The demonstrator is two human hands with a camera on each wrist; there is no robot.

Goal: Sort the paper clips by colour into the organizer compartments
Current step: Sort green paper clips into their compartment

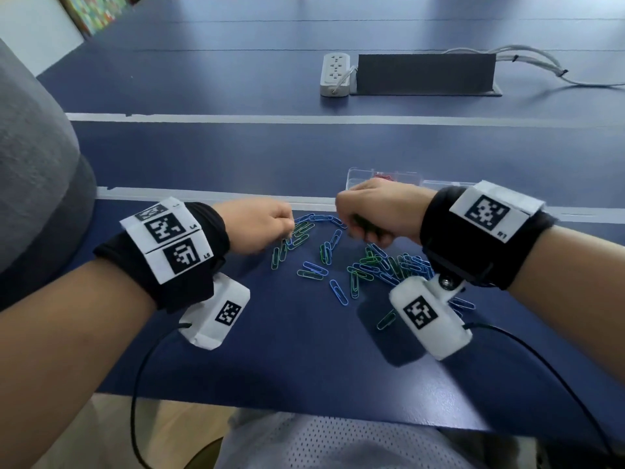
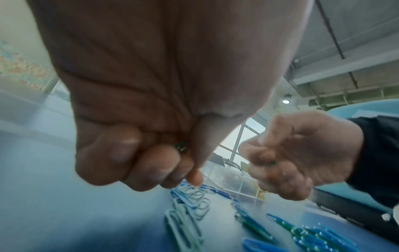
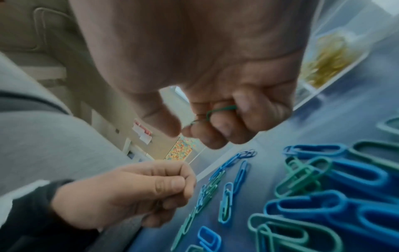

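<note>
Blue and green paper clips (image 1: 355, 265) lie scattered on the dark blue table. My left hand (image 1: 287, 230) is curled at the left end of the scatter. It holds green clips (image 2: 180, 147) in its fist, and its thumb and forefinger tips touch a green clip (image 2: 194, 189) on the table. My right hand (image 1: 358, 231) hovers a little above the clips, fingers curled round green clips (image 3: 222, 110). The clear organizer (image 1: 358, 177) stands just behind the right hand, partly hidden by it, with red clips (image 1: 384, 177) in one compartment and yellow clips (image 3: 330, 64) in another.
A white power strip (image 1: 335, 74) and a dark box (image 1: 426, 74) with cables lie far back on the table. A grey cushioned seat (image 1: 30, 164) stands at the left. The table's near edge (image 1: 304, 409) runs close to my lap.
</note>
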